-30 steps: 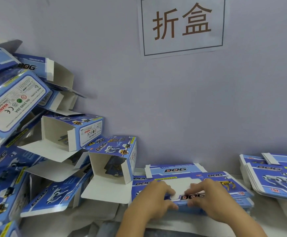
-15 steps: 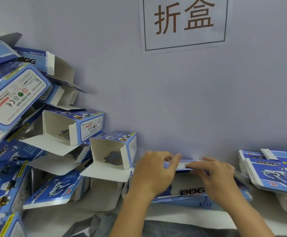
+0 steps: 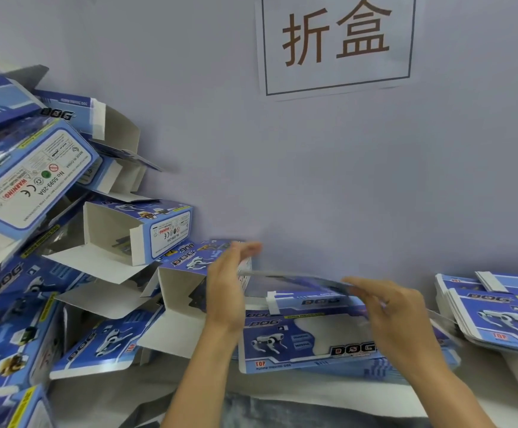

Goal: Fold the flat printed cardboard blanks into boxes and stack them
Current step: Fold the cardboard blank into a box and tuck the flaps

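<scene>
- Holding a thin flat cardboard blank [image 3: 294,278] edge-on between them, both hands sit just above the worktop; the sheet is motion-blurred, a pale sliver with a blue printed face.
- The left hand [image 3: 228,291] stands upright, palm turned inward, fingers straight and pressed together against the blank's left end.
- The right hand [image 3: 389,313] meets the blank's right end with fingers stretched along it; whether the thumb pinches underneath cannot be told.
- Beneath the lifted sheet lies a low stack of flat blanks [image 3: 307,341], glossy blue and white card printed with a robot dog, "DOG" and "TOP".
- A second stack of blanks [image 3: 495,316] rests to the right, its layered edges fanned slightly.
- To the left, a heap of folded boxes [image 3: 66,242] leans against the wall: rectangular shells with open ends, plain white-grey insides and loose flaps sticking out.
- The worktop [image 3: 344,396] is pale and matte along its near edge.
- On the smooth lilac-grey wall [image 3: 313,180] hangs a white paper sign [image 3: 336,41] with a thin dark border and two large brown characters.
</scene>
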The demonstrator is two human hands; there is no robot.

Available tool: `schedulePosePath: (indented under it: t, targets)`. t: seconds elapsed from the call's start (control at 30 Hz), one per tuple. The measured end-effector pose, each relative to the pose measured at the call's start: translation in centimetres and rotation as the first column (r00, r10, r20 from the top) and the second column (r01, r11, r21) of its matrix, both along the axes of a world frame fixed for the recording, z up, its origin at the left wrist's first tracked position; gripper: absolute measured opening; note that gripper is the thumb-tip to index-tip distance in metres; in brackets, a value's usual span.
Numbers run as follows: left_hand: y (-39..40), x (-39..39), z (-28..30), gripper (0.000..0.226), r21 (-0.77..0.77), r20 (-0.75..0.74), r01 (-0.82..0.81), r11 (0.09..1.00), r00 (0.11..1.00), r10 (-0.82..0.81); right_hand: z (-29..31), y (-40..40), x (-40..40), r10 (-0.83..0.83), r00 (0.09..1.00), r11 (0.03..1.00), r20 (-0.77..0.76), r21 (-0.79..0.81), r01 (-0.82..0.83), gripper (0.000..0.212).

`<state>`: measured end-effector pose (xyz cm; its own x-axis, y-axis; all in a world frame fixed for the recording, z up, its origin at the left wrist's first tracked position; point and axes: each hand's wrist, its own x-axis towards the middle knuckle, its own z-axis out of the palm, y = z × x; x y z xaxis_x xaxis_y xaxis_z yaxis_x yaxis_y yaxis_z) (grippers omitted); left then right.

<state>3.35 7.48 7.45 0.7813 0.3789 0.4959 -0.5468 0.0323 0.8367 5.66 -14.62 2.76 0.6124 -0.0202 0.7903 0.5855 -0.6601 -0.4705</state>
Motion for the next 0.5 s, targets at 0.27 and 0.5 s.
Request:
schedulePosePath:
  t: [0.27, 0.5]
  targets:
    - [-0.5, -0.7, 1.1, 0.023, -0.040, 0.105, -0.105, 0.994, 0.988, 0.108, 4.1, -0.1, -1.7, -0.115, 0.921, 0.953, 0.372, 0.303, -0.003, 0.021]
    - [-2.4, -1.0, 1.4, 0.029, 0.161, 0.030, 0.228, 0.960, 0.971, -0.235, 6.7, 0.6, -2.9, 0.116, 0.967, 0.723, 0.226, 0.648, -0.238, 0.015]
